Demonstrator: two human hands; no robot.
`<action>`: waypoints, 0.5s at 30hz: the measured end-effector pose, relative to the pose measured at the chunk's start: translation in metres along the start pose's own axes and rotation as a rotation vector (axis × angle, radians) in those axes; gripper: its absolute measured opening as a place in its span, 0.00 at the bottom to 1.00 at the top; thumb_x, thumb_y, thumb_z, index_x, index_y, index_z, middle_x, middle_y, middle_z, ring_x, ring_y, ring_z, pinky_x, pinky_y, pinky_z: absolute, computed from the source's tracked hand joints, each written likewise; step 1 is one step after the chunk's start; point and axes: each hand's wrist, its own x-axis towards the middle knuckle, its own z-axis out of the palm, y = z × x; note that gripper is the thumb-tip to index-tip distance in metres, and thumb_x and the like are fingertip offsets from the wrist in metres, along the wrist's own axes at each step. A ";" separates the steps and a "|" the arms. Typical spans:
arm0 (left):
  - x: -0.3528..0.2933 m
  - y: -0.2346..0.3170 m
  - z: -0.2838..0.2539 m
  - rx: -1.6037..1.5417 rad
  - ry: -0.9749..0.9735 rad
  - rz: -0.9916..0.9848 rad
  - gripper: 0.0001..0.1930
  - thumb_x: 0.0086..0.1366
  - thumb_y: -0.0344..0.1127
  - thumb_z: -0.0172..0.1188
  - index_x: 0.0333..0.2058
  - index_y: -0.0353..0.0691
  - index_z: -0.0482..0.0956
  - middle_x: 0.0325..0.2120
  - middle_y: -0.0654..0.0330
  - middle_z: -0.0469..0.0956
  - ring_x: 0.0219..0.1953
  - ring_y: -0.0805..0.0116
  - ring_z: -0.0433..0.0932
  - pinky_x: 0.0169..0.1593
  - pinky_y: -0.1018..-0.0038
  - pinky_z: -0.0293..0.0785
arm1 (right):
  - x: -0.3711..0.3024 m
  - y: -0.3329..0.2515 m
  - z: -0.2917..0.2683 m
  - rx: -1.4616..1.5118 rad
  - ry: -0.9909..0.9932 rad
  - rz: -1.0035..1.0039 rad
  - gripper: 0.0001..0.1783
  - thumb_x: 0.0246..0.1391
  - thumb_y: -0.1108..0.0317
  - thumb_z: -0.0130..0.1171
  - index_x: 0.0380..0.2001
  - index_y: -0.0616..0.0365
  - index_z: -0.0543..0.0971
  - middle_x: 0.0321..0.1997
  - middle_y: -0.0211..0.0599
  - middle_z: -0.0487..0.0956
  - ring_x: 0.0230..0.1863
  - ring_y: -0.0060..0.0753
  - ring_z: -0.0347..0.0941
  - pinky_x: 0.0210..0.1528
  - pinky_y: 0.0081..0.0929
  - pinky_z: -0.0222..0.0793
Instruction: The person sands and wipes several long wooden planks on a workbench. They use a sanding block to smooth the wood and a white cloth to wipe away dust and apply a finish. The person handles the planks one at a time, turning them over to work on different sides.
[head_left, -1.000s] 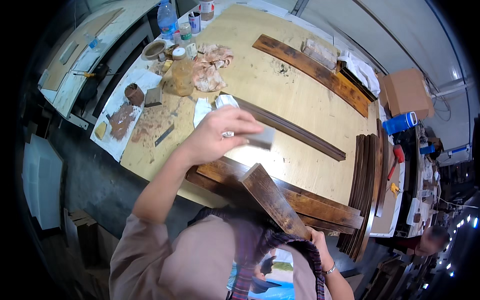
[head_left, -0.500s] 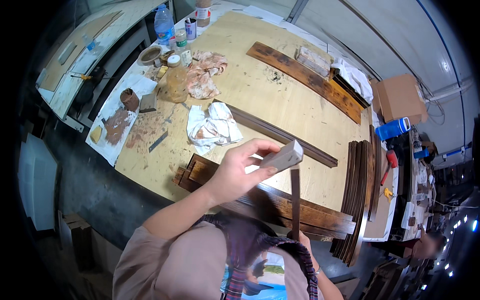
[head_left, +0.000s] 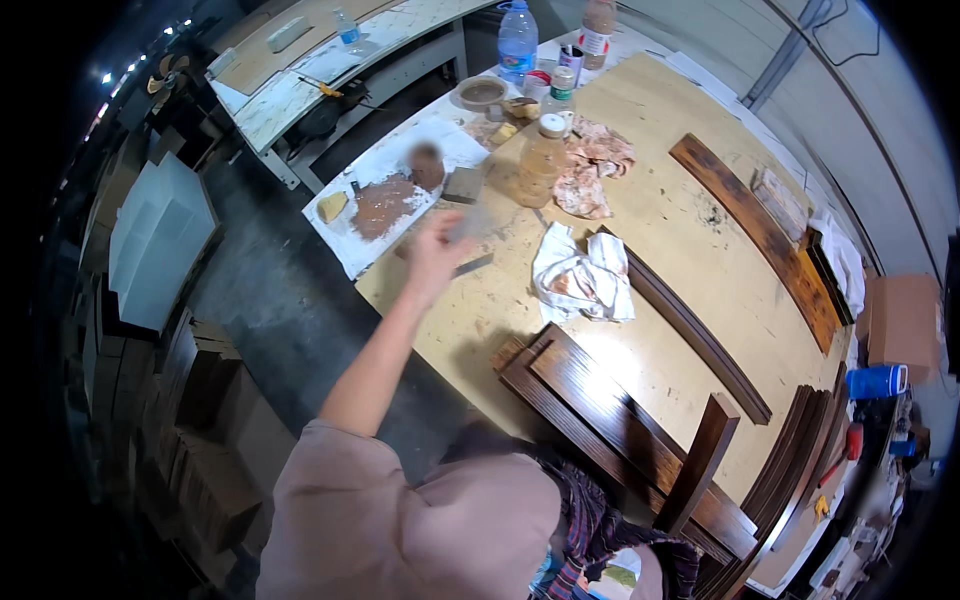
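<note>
A blurry grey block (head_left: 467, 228) is pinched in the grip of the left hand (head_left: 435, 245), over the left end of the pale table (head_left: 660, 205); the step looks like a reach near the brown pot (head_left: 426, 168), and the next move calls for care not to bump it. The right hand is out of sight, so I cannot tell its grip, but a dark board (head_left: 700, 460) sticks up by the shiny boards (head_left: 605, 385). A white rag (head_left: 590, 278) lies on the stained wood, and grey floor (head_left: 270, 275) and another table (head_left: 262, 132) show beyond.
</note>
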 end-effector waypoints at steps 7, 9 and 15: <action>0.060 -0.082 -0.130 0.662 0.586 0.054 0.21 0.51 0.29 0.69 0.46 0.38 0.78 0.43 0.53 0.80 0.47 0.51 0.76 0.52 0.62 0.69 | 0.014 -0.009 0.022 -0.001 -0.026 0.076 0.16 0.54 0.71 0.60 0.46 0.67 0.76 0.38 0.31 0.80 0.39 0.21 0.71 0.42 0.22 0.68; 0.062 -0.079 -0.131 0.759 0.639 0.037 0.20 0.52 0.32 0.69 0.45 0.39 0.78 0.44 0.52 0.78 0.50 0.50 0.73 0.55 0.61 0.67 | 0.017 -0.012 0.029 -0.001 -0.031 0.088 0.16 0.54 0.71 0.60 0.45 0.67 0.77 0.38 0.31 0.80 0.39 0.20 0.71 0.42 0.22 0.68; 0.060 -0.101 -0.125 1.027 0.487 -0.136 0.23 0.54 0.37 0.68 0.49 0.41 0.77 0.46 0.54 0.76 0.54 0.52 0.70 0.55 0.59 0.66 | 0.022 -0.011 0.043 0.004 -0.053 0.121 0.15 0.54 0.72 0.60 0.44 0.67 0.77 0.38 0.30 0.80 0.39 0.19 0.70 0.42 0.21 0.68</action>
